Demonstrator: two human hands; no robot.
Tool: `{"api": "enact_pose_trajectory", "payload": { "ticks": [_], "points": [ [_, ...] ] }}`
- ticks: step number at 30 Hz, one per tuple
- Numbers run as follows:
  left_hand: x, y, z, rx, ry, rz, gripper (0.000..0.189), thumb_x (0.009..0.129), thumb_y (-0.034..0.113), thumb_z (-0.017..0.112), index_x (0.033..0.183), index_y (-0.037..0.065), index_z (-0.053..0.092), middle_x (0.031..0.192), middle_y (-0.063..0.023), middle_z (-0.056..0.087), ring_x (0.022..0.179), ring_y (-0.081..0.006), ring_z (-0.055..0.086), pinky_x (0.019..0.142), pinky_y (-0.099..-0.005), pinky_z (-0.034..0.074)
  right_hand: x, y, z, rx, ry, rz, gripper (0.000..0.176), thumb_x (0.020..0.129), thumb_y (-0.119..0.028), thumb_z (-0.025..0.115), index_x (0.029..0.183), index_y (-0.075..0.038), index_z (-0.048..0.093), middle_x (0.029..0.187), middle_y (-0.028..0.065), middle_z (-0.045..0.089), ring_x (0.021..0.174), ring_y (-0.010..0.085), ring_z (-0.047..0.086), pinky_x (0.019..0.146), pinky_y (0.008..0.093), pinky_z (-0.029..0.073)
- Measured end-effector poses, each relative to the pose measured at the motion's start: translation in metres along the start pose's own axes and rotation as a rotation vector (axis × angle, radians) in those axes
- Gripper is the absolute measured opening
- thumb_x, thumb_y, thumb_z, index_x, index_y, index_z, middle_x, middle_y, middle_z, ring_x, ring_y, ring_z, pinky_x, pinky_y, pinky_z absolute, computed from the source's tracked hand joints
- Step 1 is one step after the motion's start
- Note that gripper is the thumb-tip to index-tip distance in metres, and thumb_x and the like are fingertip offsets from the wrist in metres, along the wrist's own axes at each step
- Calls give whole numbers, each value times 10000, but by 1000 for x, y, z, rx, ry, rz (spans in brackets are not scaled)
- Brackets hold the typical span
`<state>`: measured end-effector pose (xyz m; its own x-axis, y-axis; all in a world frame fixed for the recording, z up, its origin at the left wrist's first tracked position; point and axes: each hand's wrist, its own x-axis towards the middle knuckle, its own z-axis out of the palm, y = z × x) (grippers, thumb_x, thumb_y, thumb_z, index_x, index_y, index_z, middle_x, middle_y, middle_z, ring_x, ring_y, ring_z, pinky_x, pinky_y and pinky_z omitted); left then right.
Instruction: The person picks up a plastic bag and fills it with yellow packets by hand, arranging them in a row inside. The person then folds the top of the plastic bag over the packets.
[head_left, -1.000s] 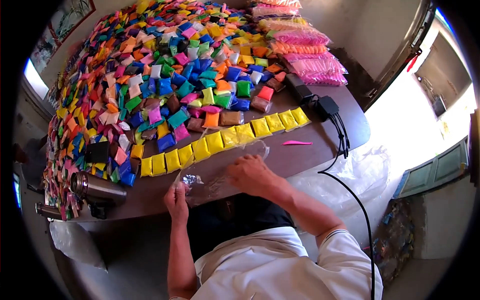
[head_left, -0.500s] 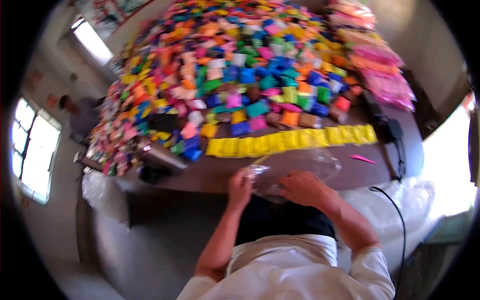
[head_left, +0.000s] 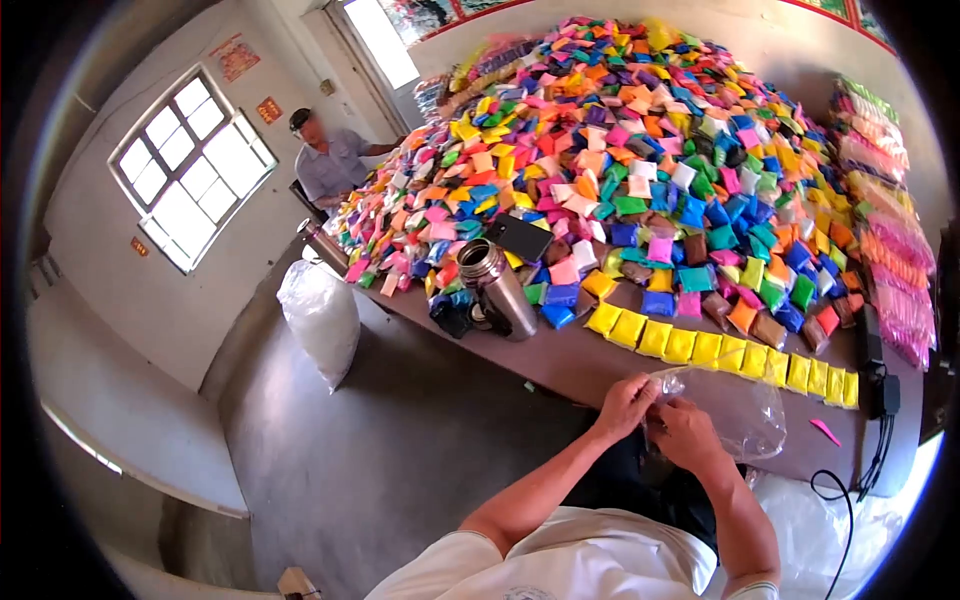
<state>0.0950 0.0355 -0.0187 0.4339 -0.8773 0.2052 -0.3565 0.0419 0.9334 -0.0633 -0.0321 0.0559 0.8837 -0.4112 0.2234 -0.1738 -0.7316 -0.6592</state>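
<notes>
Clear bag (head_left: 745,418), pinched by left hand (head_left: 629,403) and right hand (head_left: 686,433), is near yellow packets (head_left: 680,347).

the bare left hand (head_left: 628,402) pinches a crinkled clear plastic bag (head_left: 748,422) at lower right, the bare right hand (head_left: 688,434) touching it; just above runs a row of square yellow packets (head_left: 706,350). a heap of small multicoloured packets (head_left: 640,186) fills the upper right.

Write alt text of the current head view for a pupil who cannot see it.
The wearer's left hand and right hand hold a clear plastic bag near a row of yellow packets on a table. Behind rises a multicoloured heap of packets, with a metal flask and another person to the left.
</notes>
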Motion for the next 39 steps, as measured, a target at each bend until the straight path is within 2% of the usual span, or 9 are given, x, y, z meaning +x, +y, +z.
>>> {"api": "enact_pose_trajectory", "payload": {
  "ticks": [3, 6, 8, 12, 18, 20, 33, 35, 39],
  "points": [
    [1, 6, -1, 33, 18, 57, 348, 971, 323, 569, 973, -19, 636, 859, -115, 642, 780, -202, 613, 717, -330, 492, 2, 6, 0, -4, 34, -26, 162, 803, -170, 666, 876, -25, 668, 878, 202, 650, 828, 402, 632, 744, 466, 519],
    [-1, 19, -2, 31, 11, 63, 331, 959, 321, 586, 957, -5, 641, 855, -110, 643, 780, -202, 613, 723, -334, 493, 2, 9, 4, -112, -62, 23, 167, 786, -145, 670, 918, -48, 705, 907, 180, 671, 859, 372, 636, 773, 453, 522],
    [0, 26, -6, 79, -57, -14, 327, 957, 320, 586, 937, -2, 637, 853, -104, 638, 777, -203, 609, 717, -338, 493, 3, 4, 6, -113, -44, 7, 158, 779, -143, 670, 822, 9, 664, 840, 198, 655, 811, 396, 629, 739, 473, 514],
    [1, 16, -4, 89, -23, 64, 344, 956, 340, 586, 929, 0, 632, 846, -104, 631, 764, -201, 603, 703, -336, 493, 4, 3, 14, -63, 23, -57, 138, 769, -122, 665, 789, 14, 656, 850, 194, 655, 813, 391, 629, 742, 474, 513],
    [1, 11, -1, 85, 14, 81, 387, 962, 375, 570, 948, -8, 624, 850, -127, 632, 764, -226, 610, 688, -348, 493, 5, 10, 20, -118, 55, -57, 116, 743, -85, 677, 822, -2, 659, 892, 183, 659, 835, 387, 634, 754, 473, 517],
    [0, 12, 1, 71, 35, 37, 383, 964, 366, 565, 954, -13, 623, 860, -137, 636, 764, -239, 613, 688, -354, 494, 4, 10, 19, -138, 29, 50, 132, 737, -77, 680, 853, -17, 659, 904, 182, 658, 838, 385, 638, 744, 476, 519],
    [2, 11, -1, 80, -5, 23, 365, 958, 338, 577, 973, -25, 618, 881, -145, 642, 776, -237, 619, 683, -359, 499, 4, 14, 14, -52, 38, -9, 143, 744, -84, 652, 880, -42, 670, 917, 166, 656, 812, 380, 641, 748, 474, 519],
    [1, 11, 2, 78, 35, 48, 379, 953, 373, 563, 890, 3, 615, 846, -196, 636, 770, -328, 628, 695, -398, 507, 3, 14, 11, -48, -6, -30, 117, 743, -95, 682, 848, -48, 703, 924, 156, 659, 849, 368, 627, 778, 463, 510],
    [2, 12, 1, 83, 35, 83, 375, 950, 372, 569, 890, 4, 617, 852, -193, 638, 771, -329, 629, 699, -394, 510, 1, -1, 13, -184, 46, -21, 136, 731, -88, 686, 860, -55, 712, 912, 150, 659, 904, 358, 604, 823, 462, 484]
  ]
}}
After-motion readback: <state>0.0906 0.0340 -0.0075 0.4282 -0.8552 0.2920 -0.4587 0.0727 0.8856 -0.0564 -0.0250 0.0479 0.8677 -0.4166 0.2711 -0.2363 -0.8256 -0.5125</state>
